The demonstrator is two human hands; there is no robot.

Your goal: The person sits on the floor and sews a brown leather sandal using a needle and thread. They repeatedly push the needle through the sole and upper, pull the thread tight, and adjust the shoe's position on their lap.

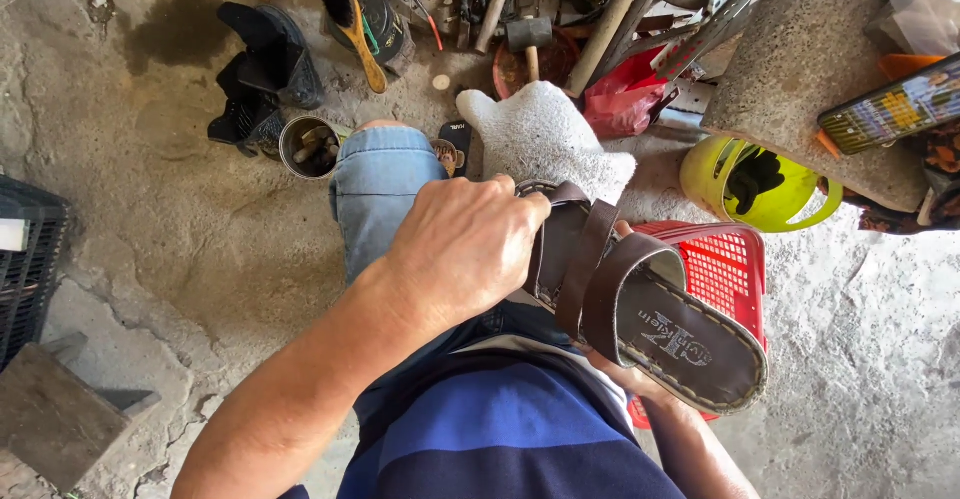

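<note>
A dark brown leather sandal [660, 329] with several straps and stitched edging lies across my lap, sole side down. My left hand [465, 249] is closed over the sandal's front end, knuckles up. My right hand [640, 384] is mostly hidden beneath the sandal, supporting it from below; only some fingers and the wrist show. My knee in blue jeans [380, 184] is under the left hand.
A red plastic basket [730, 269] sits right of my lap. Ahead lie a white speckled stone [545, 139], a tin can [308, 147], a brush [350, 19], a hammer [528, 39], black boots [260, 69], a yellow bucket [760, 189]. A black crate [25, 269] stands left.
</note>
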